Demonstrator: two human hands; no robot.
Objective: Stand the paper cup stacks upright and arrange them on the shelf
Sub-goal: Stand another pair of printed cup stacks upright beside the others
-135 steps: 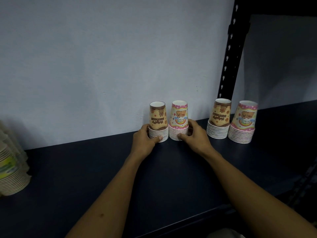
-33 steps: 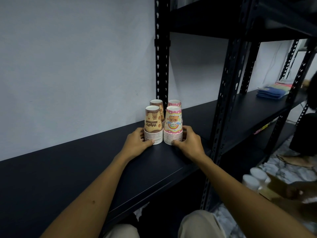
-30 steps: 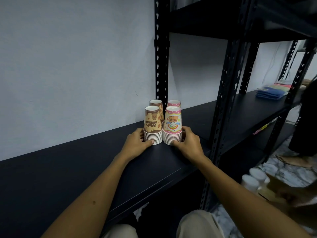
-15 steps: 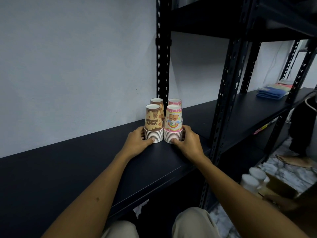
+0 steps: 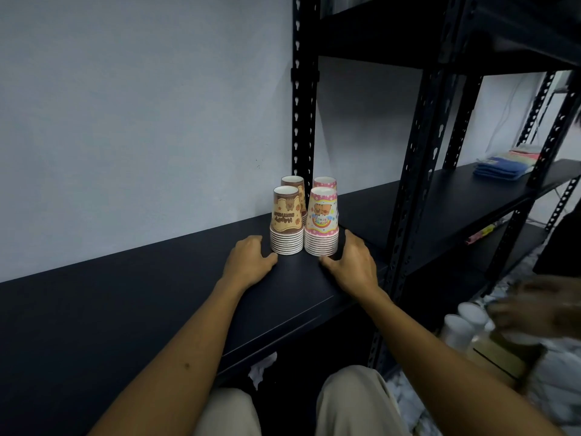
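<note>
Four upright cup stacks sit clustered on the shelf [image 5: 157,294], the left hand [image 5: 248,262] touching the brown stack [image 5: 286,228] and the right hand [image 5: 352,265] the pink stack [image 5: 322,228], fingers relaxed.

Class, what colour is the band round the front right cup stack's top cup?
Pink with white dots, on the front right cup stack; the head view shows it.

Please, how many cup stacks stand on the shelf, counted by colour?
Brown cup stacks: 2, front and back
Pink cup stacks: 2, front and back
Total: 4
</note>
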